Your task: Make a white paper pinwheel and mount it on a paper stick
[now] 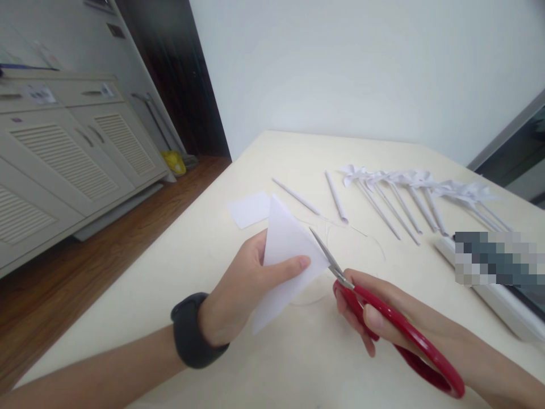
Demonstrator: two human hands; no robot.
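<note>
My left hand (259, 270) pinches a white sheet of paper (287, 241), with the thumb lying across its front and the other fingers behind it. The sheet looks folded, with pointed corners, and is held above the table. Red-handled scissors (409, 329) are gripped in my right hand (374, 309). Their metal blades point up and to the left, at the right corner of the paper; whether the blades touch it I cannot tell. Beyond my left hand, a flat white paper piece (251, 209) lies on the table.
Two rolled paper sticks (336, 196) lie past the hands, near a loose thread (377, 244). Several white paper pinwheels (395, 182) with stick handles are lined up at the back right. A white box-like object (489, 301), partly blurred out, sits on the right side of the table (179, 250).
</note>
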